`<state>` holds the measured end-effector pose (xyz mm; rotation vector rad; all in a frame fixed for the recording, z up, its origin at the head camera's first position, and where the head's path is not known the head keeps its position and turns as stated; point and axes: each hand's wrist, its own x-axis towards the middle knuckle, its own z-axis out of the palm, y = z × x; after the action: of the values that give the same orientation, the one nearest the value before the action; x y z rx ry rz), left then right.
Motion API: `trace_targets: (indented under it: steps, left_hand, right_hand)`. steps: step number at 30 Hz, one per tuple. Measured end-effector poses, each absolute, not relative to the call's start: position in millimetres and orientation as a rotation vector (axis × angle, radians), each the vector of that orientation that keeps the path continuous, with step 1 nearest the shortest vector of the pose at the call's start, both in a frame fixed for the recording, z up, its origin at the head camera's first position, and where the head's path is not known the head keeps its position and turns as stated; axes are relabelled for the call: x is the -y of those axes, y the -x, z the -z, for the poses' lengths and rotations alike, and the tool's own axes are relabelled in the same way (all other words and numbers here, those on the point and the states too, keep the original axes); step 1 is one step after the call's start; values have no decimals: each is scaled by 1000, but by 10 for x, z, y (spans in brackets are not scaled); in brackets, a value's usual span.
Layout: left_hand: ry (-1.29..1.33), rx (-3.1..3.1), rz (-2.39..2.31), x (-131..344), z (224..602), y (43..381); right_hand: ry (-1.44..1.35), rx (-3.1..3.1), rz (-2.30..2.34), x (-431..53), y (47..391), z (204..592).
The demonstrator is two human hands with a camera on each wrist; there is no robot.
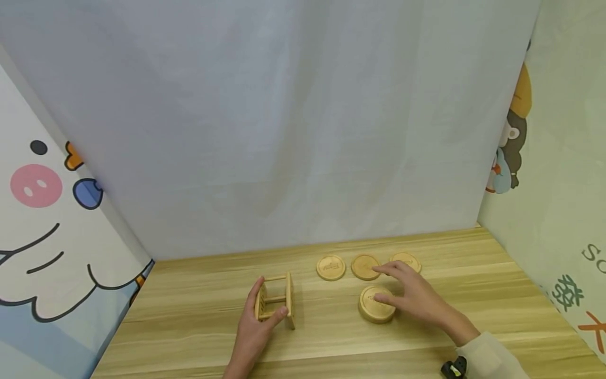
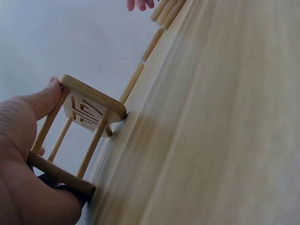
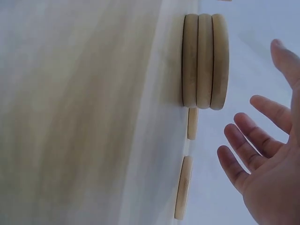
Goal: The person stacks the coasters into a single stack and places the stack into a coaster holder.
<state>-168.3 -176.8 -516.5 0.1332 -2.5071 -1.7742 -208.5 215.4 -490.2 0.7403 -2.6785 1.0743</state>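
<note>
My left hand (image 1: 254, 329) grips a small wooden coaster holder (image 1: 290, 301), thumb on one side and fingers on the other. The left wrist view shows its two end plates, one with cut-out lettering (image 2: 84, 112), joined by thin rods; no coaster sits between them. My right hand (image 1: 421, 297) hovers over a stack of three round wooden coasters (image 1: 376, 305), fingers spread. In the right wrist view a gap separates the right hand (image 3: 272, 164) from the stack (image 3: 205, 61), and it holds nothing.
Behind the stack, single coasters lie flat in a row: a left one (image 1: 331, 268), a middle one (image 1: 365, 267) and a right one (image 1: 406, 260) partly covered by my right hand. A grey-white cloth (image 1: 284, 131) hangs at the table's (image 1: 199, 305) back, with printed panels on both sides.
</note>
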Motion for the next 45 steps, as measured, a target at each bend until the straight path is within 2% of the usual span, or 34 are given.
trace_targets:
  steps: [45]
  left_hand:
    - [-141,2513,1758,1773,5180,1688]
  right_hand:
    - [-592,2613,-987,-2349,2279,4887]
